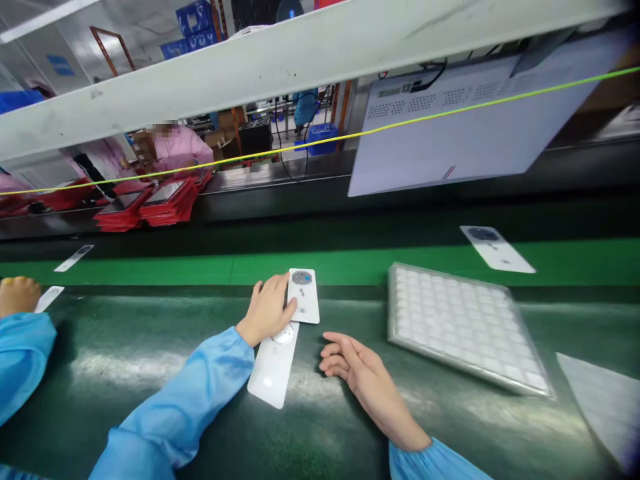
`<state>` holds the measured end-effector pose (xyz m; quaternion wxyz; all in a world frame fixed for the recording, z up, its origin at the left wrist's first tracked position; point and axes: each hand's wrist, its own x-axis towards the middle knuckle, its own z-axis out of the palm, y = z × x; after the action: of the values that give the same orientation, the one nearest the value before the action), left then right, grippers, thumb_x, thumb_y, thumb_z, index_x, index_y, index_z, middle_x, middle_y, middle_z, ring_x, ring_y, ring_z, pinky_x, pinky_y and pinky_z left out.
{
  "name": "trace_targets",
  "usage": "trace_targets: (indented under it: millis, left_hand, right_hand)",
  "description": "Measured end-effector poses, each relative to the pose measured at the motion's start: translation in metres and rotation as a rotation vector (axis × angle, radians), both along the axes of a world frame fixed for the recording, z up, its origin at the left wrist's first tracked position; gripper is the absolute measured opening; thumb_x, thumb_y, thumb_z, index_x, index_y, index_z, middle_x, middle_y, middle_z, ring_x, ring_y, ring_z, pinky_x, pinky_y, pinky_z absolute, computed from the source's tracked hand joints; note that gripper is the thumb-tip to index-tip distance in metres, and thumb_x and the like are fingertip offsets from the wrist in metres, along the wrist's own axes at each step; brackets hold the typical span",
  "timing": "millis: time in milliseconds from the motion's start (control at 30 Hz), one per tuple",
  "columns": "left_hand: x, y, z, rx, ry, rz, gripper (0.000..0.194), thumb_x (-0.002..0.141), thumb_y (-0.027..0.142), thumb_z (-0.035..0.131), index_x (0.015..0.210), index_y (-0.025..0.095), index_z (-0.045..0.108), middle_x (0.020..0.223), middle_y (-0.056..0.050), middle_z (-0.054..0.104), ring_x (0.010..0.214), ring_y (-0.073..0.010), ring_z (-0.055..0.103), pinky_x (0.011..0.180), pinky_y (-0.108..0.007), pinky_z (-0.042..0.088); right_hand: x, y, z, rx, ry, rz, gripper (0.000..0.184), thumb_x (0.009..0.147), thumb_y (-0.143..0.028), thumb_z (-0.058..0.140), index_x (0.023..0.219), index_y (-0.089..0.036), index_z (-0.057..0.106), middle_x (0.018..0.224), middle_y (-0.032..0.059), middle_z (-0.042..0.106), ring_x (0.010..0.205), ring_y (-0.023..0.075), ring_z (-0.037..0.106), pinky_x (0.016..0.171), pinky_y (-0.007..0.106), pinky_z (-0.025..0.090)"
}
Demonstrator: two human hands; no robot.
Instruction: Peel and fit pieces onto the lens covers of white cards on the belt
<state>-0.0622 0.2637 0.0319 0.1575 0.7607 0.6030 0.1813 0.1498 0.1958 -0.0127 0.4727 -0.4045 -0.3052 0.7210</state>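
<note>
My left hand (269, 309) reaches to the edge of the green belt, closed on the left side of a white phone back cover (306, 303) with a round grey camera area and a blue spot. The thumb lies across the cover's lower left edge. Partly beneath that hand, a second white phone back cover (273, 370) lies on the dark green worktop, its top end overlapped by the first. My right hand (357, 370) hovers to the right of both covers, fingers loosely bent and apart, holding nothing.
A clear tray (450, 327) of white pieces stands at right, beside a white sheet (605, 400). Another cover (497, 250) lies on the green belt (350, 263). At far left is another person's hand (19, 297) by a white panel (49, 299). A yellow-green cord (310, 141) crosses above.
</note>
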Motion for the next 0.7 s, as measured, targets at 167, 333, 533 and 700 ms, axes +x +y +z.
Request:
trace_targets:
  millis: [167, 333, 533, 700]
  left_hand:
    - [0.019, 0.052, -0.002, -0.118, -0.225, 0.127, 0.123, 0.067, 0.041, 0.093, 0.161, 0.005, 0.022, 0.132, -0.029, 0.066, 0.132, -0.0484, 0.055, 0.111, -0.067, 0.036]
    - [0.006, 0.065, 0.008, -0.178, -0.529, 0.173, 0.101, 0.085, 0.033, 0.081, 0.162, 0.011, 0.019, 0.117, -0.018, 0.074, 0.094, -0.025, 0.075, 0.079, -0.033, 0.059]
    - [-0.078, -0.01, 0.034, -0.273, -0.56, 0.326, 0.094, 0.088, 0.035, 0.073, 0.161, 0.01, 0.019, 0.105, -0.015, 0.078, 0.073, -0.0218, 0.073, 0.058, -0.028, 0.055]
    - [-0.122, -0.077, 0.02, -0.255, -0.15, 0.41, 0.084, 0.091, 0.044, 0.062, 0.158, 0.009, 0.027, 0.115, -0.016, 0.074, 0.1, -0.032, 0.072, 0.087, -0.047, 0.058]
  right_hand:
    - [0.004, 0.002, 0.001, 0.05, -0.107, 0.086, 0.057, 0.063, -0.06, 0.093, 0.093, -0.013, 0.083, 0.076, 0.0093, 0.076, 0.062, 0.0164, 0.068, 0.06, 0.028, 0.057]
    - [0.009, 0.005, 0.003, 0.042, -0.15, 0.052, 0.051, 0.054, -0.055, 0.098, 0.08, -0.013, 0.084, 0.066, 0.0079, 0.074, 0.057, 0.015, 0.065, 0.054, 0.026, 0.055]
    - [0.01, 0.004, 0.003, 0.036, -0.094, 0.065, 0.057, 0.064, -0.059, 0.093, 0.098, -0.014, 0.084, 0.081, 0.0089, 0.078, 0.068, 0.0148, 0.069, 0.067, 0.028, 0.06]
    - [0.005, 0.002, 0.005, 0.049, -0.089, 0.125, 0.057, 0.068, -0.06, 0.09, 0.101, -0.015, 0.076, 0.082, 0.0083, 0.078, 0.072, 0.017, 0.072, 0.07, 0.03, 0.059]
